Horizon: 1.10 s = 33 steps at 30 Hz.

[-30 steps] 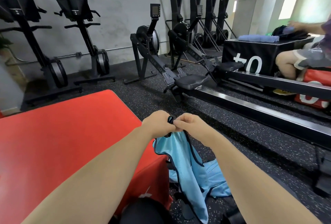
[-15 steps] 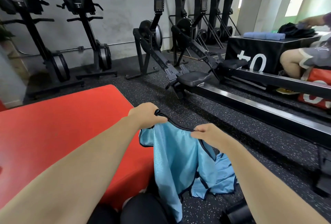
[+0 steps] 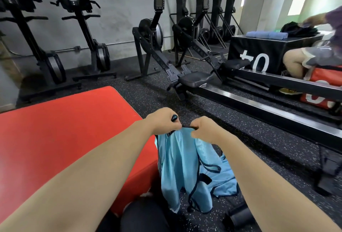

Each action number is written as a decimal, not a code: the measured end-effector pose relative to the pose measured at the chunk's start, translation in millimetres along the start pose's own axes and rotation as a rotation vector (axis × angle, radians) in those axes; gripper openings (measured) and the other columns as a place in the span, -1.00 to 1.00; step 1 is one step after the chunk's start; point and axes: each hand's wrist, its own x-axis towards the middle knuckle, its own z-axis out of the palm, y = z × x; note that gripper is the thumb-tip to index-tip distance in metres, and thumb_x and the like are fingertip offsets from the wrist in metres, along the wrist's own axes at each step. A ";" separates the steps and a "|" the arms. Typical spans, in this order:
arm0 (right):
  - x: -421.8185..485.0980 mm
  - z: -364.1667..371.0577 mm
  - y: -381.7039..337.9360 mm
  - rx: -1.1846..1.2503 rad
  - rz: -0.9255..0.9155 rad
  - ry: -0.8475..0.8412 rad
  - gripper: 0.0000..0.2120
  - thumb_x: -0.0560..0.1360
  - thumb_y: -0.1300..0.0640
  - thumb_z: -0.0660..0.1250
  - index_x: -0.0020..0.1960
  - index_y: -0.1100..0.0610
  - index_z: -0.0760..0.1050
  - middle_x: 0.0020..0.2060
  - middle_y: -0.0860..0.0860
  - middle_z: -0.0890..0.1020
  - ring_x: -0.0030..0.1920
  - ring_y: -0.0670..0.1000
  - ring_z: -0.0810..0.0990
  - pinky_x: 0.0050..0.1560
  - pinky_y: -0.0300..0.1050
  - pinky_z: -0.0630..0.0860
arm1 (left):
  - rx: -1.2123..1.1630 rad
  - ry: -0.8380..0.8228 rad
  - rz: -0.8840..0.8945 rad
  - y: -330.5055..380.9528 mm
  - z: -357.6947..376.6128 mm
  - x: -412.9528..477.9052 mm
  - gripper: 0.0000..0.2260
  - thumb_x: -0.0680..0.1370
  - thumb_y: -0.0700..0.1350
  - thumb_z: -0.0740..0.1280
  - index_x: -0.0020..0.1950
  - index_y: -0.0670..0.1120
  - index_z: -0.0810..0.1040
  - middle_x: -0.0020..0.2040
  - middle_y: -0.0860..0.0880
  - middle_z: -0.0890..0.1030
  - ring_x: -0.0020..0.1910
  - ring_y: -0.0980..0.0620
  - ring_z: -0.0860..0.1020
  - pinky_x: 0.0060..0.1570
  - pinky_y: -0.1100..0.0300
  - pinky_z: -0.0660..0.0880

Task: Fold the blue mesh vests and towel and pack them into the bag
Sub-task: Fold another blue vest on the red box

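The left grip (image 3: 165, 121) and right grip (image 3: 203, 129) are pinching the black-trimmed edge of a light blue mesh vest (image 3: 175, 167), which is hanging limp beside the red padded box (image 3: 64, 139), over the speckled rubber floor (image 3: 259, 139).

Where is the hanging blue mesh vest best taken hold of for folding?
Grip its black-trimmed top edge from above, as the left hand and right hand do. The blue mesh vest hangs limp from that edge, so wider grips should spread it flat.

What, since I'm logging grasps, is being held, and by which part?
Left grip and right grip pinch the blue mesh vest by its black-trimmed top edge.
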 end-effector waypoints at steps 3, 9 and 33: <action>-6.5 -3.9 15.3 -0.101 0.082 0.032 -0.70 0.39 0.25 0.27 -0.41 0.11 0.20 -0.47 0.01 0.29 -0.42 0.01 0.22 -0.39 -0.12 0.14 | 0.090 0.001 -0.012 -2.4 -8.4 -2.6 -0.87 0.40 -0.02 0.26 -0.28 -0.06 0.42 -0.34 0.05 0.43 -0.33 0.02 0.31 -0.23 0.12 0.34; -13.6 -10.8 11.9 0.006 0.110 -0.039 -0.66 0.29 0.19 0.41 -0.44 0.09 0.24 -0.49 0.01 0.27 -0.44 0.01 0.21 -0.40 -0.15 0.15 | 0.328 -0.001 -0.073 -8.8 -15.0 -13.9 -0.80 0.56 -0.03 0.19 -0.05 -0.12 0.53 -0.17 -0.03 0.60 -0.17 -0.04 0.57 -0.12 0.12 0.44; -25.7 -36.6 5.0 0.247 0.451 -0.018 -0.55 0.47 0.23 0.44 0.31 0.33 0.44 0.22 0.25 0.53 0.12 0.24 0.57 0.18 0.14 0.55 | 0.493 0.067 -0.112 -9.4 -14.8 -35.6 -0.79 0.65 -0.01 0.13 0.05 -0.07 0.52 -0.03 0.00 0.60 -0.05 -0.03 0.55 -0.11 0.09 0.44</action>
